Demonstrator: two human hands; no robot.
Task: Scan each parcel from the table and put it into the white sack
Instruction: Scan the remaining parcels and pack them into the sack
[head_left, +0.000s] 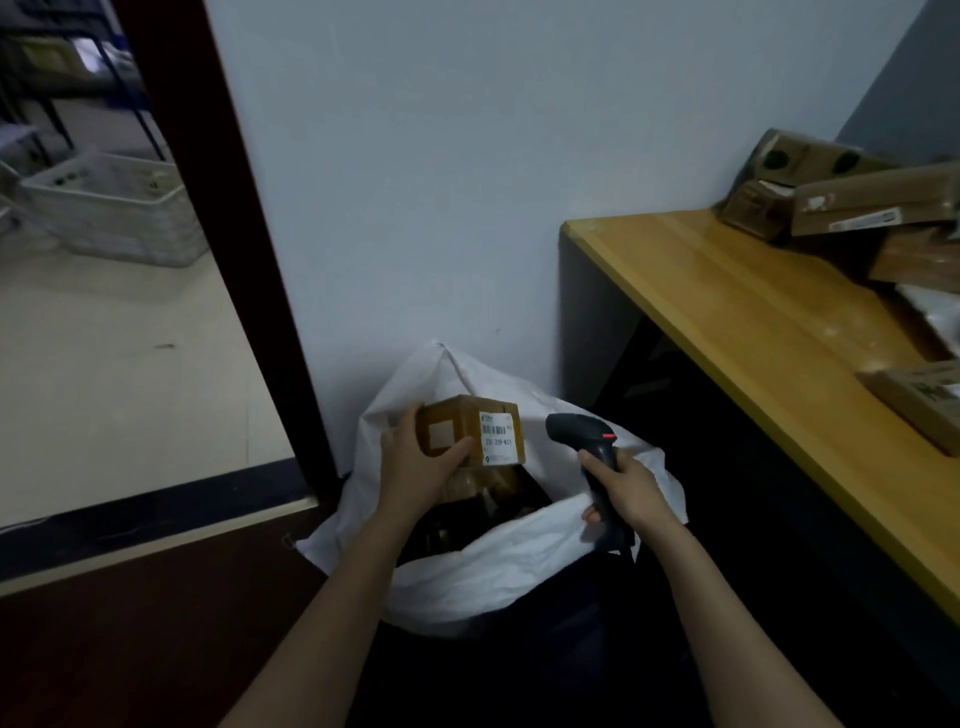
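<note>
My left hand grips a small brown cardboard parcel with a white barcode label facing right, held just above the open mouth of the white sack. My right hand holds a black handheld scanner with a red light on its head, pointed left toward the parcel's label. The sack stands on the floor against the wall, and dark parcels show inside it. More brown parcels are piled at the far right of the wooden table.
The table's dark side panel stands just right of the sack. A flat parcel lies near the table's right edge. A dark door frame runs left of the sack, with white crates on the floor beyond it.
</note>
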